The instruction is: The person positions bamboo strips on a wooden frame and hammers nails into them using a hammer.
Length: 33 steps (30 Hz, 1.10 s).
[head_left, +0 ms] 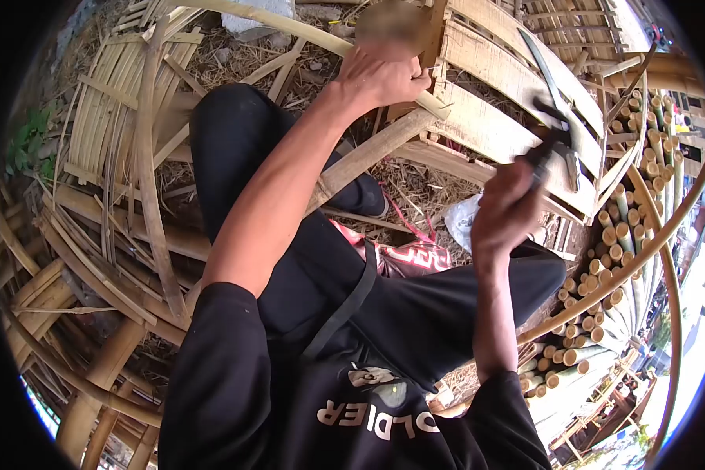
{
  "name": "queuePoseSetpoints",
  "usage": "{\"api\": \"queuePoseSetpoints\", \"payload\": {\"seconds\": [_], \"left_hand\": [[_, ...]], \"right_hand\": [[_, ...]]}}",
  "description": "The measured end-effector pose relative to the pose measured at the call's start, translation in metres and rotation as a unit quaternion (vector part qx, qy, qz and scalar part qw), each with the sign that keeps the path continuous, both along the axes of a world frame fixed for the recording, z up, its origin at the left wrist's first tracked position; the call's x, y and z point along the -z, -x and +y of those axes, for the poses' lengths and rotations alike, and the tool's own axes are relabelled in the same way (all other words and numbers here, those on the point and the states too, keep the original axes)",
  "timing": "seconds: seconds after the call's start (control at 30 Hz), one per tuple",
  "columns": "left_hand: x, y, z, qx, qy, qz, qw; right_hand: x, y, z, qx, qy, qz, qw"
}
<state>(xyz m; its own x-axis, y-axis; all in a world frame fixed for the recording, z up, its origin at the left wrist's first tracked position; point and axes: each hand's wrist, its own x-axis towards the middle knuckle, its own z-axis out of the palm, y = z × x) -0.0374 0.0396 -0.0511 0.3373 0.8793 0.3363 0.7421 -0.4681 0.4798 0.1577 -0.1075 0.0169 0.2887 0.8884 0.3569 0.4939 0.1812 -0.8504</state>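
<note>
My left hand [382,77] is closed around a long pale bamboo strip [305,31], close to its end at the corner of a slatted wooden crate [486,110]. A second bamboo strip [376,157] meets the same corner from below and slants across my lap. My right hand [511,207] grips a hammer [552,129] by its dark handle, raised above the crate's slats. The hammer and that hand are smeared by motion. Whether a nail lies under my left fingers is hidden.
A curved blade [542,63] rests on the crate. Stacked bamboo poles [603,274] lie to the right, with a long bent strip [627,270] in front. A slatted bamboo panel [106,110] and thick poles [102,384] stand left. A red plastic bag [411,257] sits between my legs.
</note>
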Motion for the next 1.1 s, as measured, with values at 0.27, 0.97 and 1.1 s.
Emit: {"api": "queuePoseSetpoints", "payload": {"seconds": [0.27,0.97,1.1], "left_hand": [[0.005,0.0,0.007,-0.002,0.019,0.03,0.999],[-0.012,0.003,0.0,0.012,0.063,-0.007,0.998],[-0.022,0.004,0.003,0.008,0.12,0.03,0.992]], "right_hand": [[-0.014,-0.005,-0.003,-0.003,0.118,-0.187,0.975],[-0.023,0.008,0.001,-0.042,0.137,-0.303,0.942],[-0.055,0.015,0.002,-0.051,0.146,-0.293,0.944]]}}
